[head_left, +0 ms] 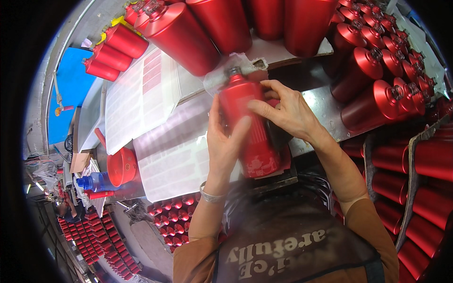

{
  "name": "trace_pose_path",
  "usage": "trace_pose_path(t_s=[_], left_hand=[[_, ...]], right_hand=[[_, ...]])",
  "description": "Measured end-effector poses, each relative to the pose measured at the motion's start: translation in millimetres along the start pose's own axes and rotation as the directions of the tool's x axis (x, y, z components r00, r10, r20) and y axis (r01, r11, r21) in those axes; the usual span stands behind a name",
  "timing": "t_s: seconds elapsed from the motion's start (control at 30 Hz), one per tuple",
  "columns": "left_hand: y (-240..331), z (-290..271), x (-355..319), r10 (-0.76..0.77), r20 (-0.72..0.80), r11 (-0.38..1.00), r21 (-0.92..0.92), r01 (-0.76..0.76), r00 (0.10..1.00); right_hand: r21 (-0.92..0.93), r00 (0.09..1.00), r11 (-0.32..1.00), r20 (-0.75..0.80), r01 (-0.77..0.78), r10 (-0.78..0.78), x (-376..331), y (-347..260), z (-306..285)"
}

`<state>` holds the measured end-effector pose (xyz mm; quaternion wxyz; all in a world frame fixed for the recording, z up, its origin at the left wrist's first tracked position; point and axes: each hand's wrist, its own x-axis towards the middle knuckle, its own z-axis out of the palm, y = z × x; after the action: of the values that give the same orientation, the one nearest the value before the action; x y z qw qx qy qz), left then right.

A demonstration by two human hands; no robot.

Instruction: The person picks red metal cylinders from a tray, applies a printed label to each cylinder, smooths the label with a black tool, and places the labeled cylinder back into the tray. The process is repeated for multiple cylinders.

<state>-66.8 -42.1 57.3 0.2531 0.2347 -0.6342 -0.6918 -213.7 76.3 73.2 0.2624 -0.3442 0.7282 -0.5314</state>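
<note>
A red bottle point(252, 125) with a clear neck stands tilted in front of me, pale patterning near its base. My left hand point(225, 134) grips its left side, fingers round the edge and thumb across the front. On the bottle's right, my right hand point(288, 111) has its thumb against the upper front and its fingers bent at the shoulder. Motion blurs the bottle and thumbs a little. Behind the neck lies a crumpled whitish cloth or plastic wrap point(219, 75). White sheets point(165, 162) spread to the left, one stack point(141, 94) showing pinkish rectangles.
Large red bottles point(184, 37) line the far edge; many more crowd the right point(373, 106). Partitioned red bottles point(429, 203) lie beside my right arm. A red plastic dipper point(121, 166) and a blue bottle point(96, 183) sit left. Rows of red bottles point(96, 240) stand lower left.
</note>
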Motion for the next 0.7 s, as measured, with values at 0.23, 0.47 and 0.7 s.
trace_pose_path(t_s=[0.23,0.47,0.7], left_hand=[[-1,-7,-5,-0.044,0.040,0.988,-0.146,0.050,0.998],[7,-6,-17,-0.087,0.065,0.994,-0.055,0.091,0.994],[11,-3,-17,-0.084,0.089,0.996,-0.015,0.086,0.992]], right_hand=[[0.127,0.996,0.989,0.060,-0.072,0.065,0,11,-7],[0.080,0.998,0.995,0.025,-0.066,0.065,-3,13,-3],[0.076,0.998,0.995,0.025,-0.066,0.065,-6,8,-1]])
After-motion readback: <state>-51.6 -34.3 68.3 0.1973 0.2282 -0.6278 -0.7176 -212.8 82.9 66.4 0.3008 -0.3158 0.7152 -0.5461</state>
